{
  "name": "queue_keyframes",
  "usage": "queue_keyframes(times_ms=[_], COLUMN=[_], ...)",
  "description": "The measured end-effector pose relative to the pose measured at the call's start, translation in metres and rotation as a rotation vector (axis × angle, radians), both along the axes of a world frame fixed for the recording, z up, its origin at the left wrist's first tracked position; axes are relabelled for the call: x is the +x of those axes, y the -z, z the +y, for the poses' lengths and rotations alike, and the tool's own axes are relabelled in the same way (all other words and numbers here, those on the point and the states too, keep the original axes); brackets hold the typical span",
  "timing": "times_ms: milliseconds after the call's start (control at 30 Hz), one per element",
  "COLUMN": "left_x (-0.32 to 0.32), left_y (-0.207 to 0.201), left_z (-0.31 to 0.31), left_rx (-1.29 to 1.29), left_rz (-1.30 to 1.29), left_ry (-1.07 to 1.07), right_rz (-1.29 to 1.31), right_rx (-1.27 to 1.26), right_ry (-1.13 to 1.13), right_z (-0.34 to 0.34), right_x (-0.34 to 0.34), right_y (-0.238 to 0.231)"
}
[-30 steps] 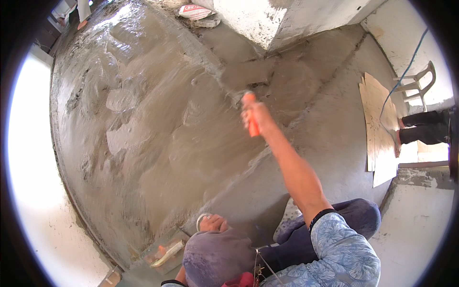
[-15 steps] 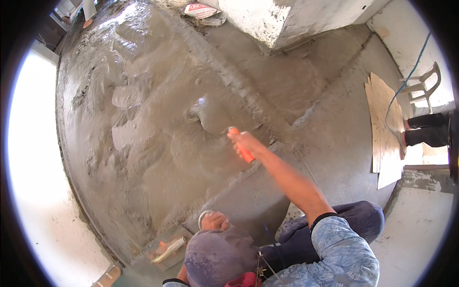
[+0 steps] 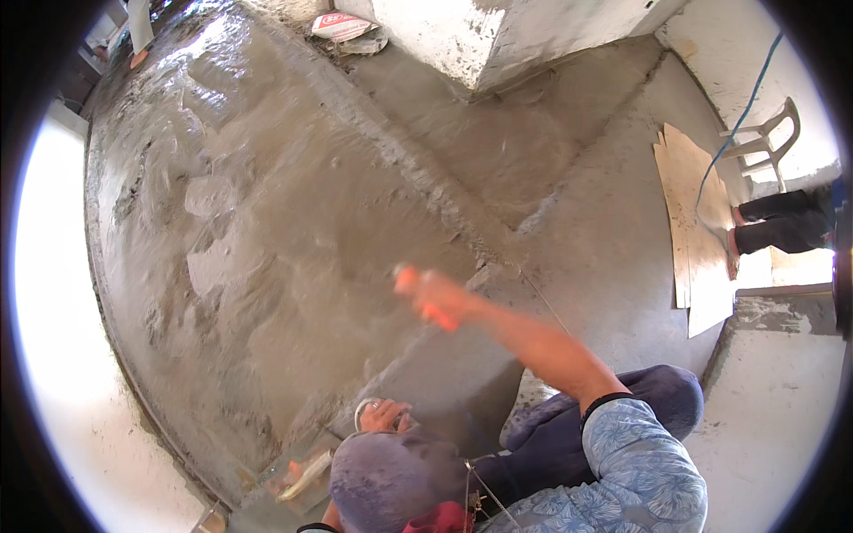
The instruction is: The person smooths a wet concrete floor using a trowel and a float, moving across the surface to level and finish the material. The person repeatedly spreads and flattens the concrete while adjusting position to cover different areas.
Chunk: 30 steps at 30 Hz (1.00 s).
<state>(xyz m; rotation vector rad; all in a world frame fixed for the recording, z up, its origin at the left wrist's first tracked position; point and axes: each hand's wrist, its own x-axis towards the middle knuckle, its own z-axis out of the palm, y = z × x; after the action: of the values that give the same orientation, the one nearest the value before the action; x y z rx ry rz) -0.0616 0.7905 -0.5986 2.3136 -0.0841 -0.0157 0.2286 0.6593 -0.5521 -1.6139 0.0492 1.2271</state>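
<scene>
My right hand (image 3: 435, 298) is closed around an orange handle (image 3: 440, 317), smeared by motion. It looks like a trowel's handle, but I cannot make out a blade. The hand is over wet grey mortar (image 3: 293, 266) with ridges and smooth patches. My left hand (image 3: 384, 415) is beside my knee at the near edge of the mortar, its fingers curled. A pale curved rim (image 3: 360, 411) shows against it; what it grips is unclear. Left of my knee lies a flat tool with a pale bar-like handle (image 3: 306, 475), an orange piece (image 3: 293, 469) beside it.
A raised mortar strip (image 3: 391, 147) runs across the floor. A white pillar (image 3: 444, 40) stands at the back, a red-and-white bag (image 3: 342, 27) beside it. At right are flat boards (image 3: 689, 222), a blue hose (image 3: 755, 89), a plastic chair (image 3: 769, 142) and another person's legs (image 3: 782, 222).
My right hand has come nearer to me with the orange handle and is more blurred. The whole view has shifted slightly. My left hand stays beside my knee.
</scene>
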Motion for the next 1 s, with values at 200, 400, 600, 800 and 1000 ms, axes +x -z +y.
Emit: queue_keyframes(times_ms=[200,400,600,800,1000], left_x=[0.009,0.004,0.006,0.003,0.001], left_y=[-0.006,-0.007,-0.009,-0.009,-0.001], left_z=[-0.005,-0.002,-0.004,-0.002,-0.007], left_rx=[-0.012,-0.025,-0.035,-0.041,-0.011], left_rz=[-0.011,0.000,-0.002,0.033,-0.019], left_ry=[0.014,-0.007,-0.005,0.004,-0.017], right_rz=[0.197,0.106,0.159,-0.009,0.125], right_rx=[-0.019,-0.050,0.220,0.117,0.081], right_ry=[-0.065,0.137,0.528,0.376,-0.309], right_z=[-0.010,-0.039,-0.102,-0.080,-0.005], right_x=[-0.052,-0.003,0.076,0.074,-0.072], right_y=[0.066,0.040,-0.012,-0.027,0.007])
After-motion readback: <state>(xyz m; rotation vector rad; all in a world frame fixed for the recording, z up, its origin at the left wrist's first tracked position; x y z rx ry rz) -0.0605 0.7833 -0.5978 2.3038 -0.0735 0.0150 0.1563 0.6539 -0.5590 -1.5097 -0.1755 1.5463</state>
